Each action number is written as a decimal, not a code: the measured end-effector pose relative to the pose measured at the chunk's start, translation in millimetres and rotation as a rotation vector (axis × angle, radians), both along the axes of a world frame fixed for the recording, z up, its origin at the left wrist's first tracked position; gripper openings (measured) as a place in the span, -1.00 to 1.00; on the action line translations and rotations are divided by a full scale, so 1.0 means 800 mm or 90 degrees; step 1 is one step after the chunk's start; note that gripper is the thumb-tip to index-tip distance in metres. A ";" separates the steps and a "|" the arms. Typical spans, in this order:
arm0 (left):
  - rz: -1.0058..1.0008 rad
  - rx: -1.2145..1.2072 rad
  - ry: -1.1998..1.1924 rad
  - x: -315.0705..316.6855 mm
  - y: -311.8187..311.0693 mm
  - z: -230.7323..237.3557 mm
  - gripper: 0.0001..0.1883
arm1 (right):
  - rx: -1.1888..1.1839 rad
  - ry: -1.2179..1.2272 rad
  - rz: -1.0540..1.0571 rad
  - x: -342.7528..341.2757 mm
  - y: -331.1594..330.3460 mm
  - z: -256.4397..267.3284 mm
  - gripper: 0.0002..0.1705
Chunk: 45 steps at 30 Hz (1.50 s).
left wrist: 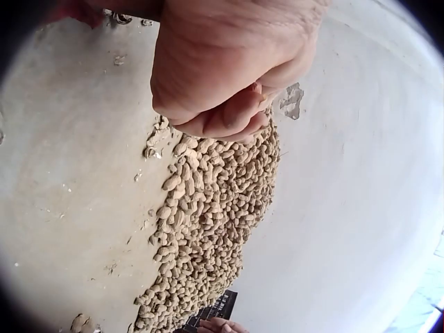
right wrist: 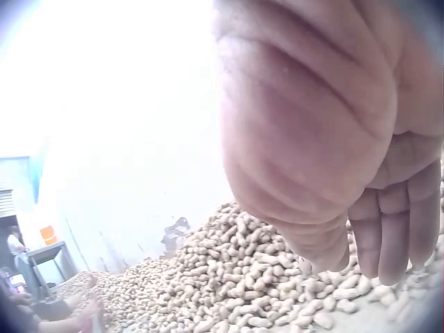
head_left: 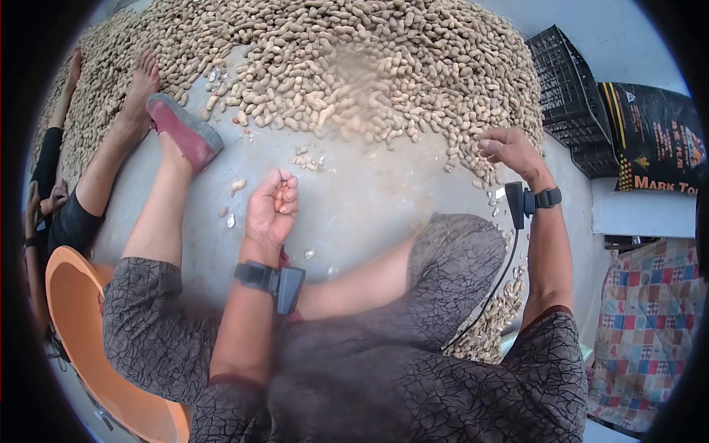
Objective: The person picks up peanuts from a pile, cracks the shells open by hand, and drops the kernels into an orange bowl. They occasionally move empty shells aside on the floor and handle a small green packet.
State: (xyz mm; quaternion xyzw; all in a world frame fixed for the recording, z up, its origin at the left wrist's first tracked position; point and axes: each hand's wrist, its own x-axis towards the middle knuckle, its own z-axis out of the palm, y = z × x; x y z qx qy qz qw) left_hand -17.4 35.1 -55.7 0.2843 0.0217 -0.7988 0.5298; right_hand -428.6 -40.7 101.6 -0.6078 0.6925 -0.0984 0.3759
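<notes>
In the head view the left hand (head_left: pixel 272 207) is palm up, its fingers curled round a few reddish peanut kernels (head_left: pixel 281 193). The left wrist view shows the same hand (left wrist: pixel 232 66) closed, its contents mostly hidden. At the right edge of the big heap of unshelled peanuts (head_left: pixel 443 66), the right hand (head_left: pixel 513 151) hangs with loosely bent fingers and no object visible in it. In the right wrist view, that hand's fingers (right wrist: pixel 394 236) point down in front of the peanuts (right wrist: pixel 236 270).
Shell bits (head_left: pixel 306 161) lie on the grey floor between the hands. Black crates (head_left: pixel 569 88) and a printed sack (head_left: pixel 653 136) stand at the right. An orange tub (head_left: pixel 70 295) is at the left, near another person's bare foot (head_left: pixel 140 92). More peanuts or shells (head_left: pixel 491 328) lie beside the wearer's knee.
</notes>
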 end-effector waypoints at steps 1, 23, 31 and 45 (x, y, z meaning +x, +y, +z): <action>0.000 -0.001 0.001 -0.002 0.000 0.000 -0.79 | -0.001 0.001 0.000 0.012 -0.008 0.003 -0.73; 0.001 -0.002 -0.036 -0.010 0.006 0.001 -0.82 | 0.173 0.186 0.364 0.118 -0.089 -0.066 -0.54; 0.012 0.004 0.035 -0.006 0.005 0.001 -0.82 | 0.011 -0.009 0.434 0.211 -0.064 -0.003 -0.59; -0.008 -0.017 -0.151 -0.016 0.001 0.005 -0.82 | -0.290 0.325 0.257 0.209 -0.048 -0.195 -0.81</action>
